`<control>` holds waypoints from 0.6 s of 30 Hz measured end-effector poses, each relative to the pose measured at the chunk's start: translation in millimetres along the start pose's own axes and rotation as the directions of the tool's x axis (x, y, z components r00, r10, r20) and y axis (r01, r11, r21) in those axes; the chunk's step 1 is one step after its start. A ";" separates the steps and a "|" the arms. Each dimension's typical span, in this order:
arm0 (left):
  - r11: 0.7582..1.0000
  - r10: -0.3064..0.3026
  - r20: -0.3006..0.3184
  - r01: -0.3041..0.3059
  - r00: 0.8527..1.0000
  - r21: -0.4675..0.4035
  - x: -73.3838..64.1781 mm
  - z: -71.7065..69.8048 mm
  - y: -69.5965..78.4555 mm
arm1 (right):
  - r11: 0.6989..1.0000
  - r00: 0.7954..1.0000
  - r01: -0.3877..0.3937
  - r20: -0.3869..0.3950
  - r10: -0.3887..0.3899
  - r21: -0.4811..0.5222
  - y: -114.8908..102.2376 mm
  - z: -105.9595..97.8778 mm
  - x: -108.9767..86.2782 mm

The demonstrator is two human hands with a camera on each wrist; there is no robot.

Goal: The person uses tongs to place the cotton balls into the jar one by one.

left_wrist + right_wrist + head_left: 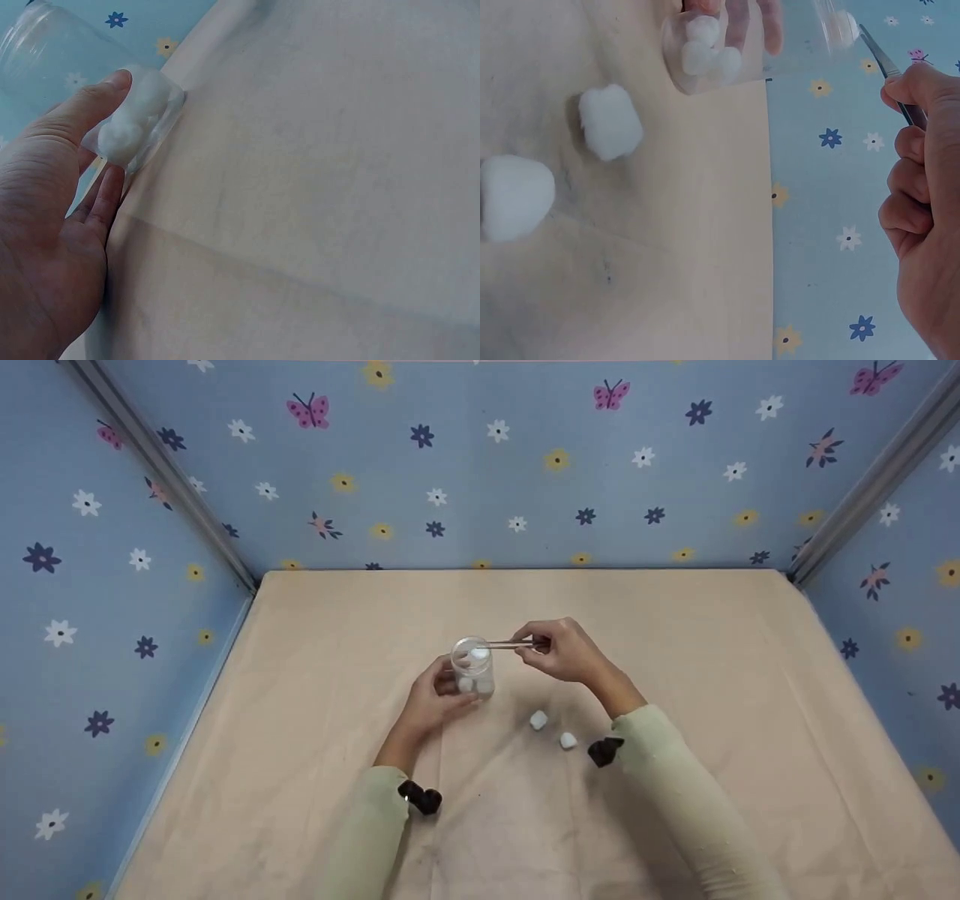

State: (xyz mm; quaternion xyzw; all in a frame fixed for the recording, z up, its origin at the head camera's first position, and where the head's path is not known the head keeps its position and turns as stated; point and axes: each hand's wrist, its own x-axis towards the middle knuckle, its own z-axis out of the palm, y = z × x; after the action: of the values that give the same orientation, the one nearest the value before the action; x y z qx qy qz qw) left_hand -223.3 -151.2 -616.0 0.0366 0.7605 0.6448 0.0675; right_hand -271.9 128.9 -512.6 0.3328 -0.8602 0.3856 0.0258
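My left hand [435, 701] grips a clear plastic jar [472, 669] round its side, thumb and fingers about the lower part. Several white cotton balls [705, 51] lie at the jar's bottom. In my right hand [561, 651] a pair of metal tweezers [510, 644] is pinched, pointing left across the jar's mouth. At the tweezers' tips a cotton ball [843, 28] sits within the jar's rim. Two more, a nearer cotton ball [568, 741] and a farther cotton ball [538, 720], rest on the cloth below the right hand.
A beige cloth [300, 675] with creases covers the table. Blue walls [480, 465] with flowers and butterflies stand behind and at both sides, with grey posts at the corners. Dark wrist devices [421, 797] sit at both light green sleeves [675, 780].
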 end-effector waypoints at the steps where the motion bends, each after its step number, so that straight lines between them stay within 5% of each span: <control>1: 1.000 -0.001 0.002 0.001 1.000 0.002 -0.1 -0.3 -0.1 | 1.000 1.000 -0.005 0.000 0.005 0.002 0.1 -0.6 -0.7; 18: 0.998 0.055 0.004 -0.055 0.998 -0.007 1.5 -1.0 -3.1 | 0.999 0.999 -0.034 -0.035 0.033 -0.019 9.8 -11.5 -12.5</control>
State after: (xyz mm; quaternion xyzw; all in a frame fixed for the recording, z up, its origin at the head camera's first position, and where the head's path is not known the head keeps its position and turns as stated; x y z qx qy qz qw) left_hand -224.8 -152.5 -619.0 0.0587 0.7567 0.6491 0.0512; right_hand -270.4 148.4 -514.6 0.3113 -0.8688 0.3833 0.0374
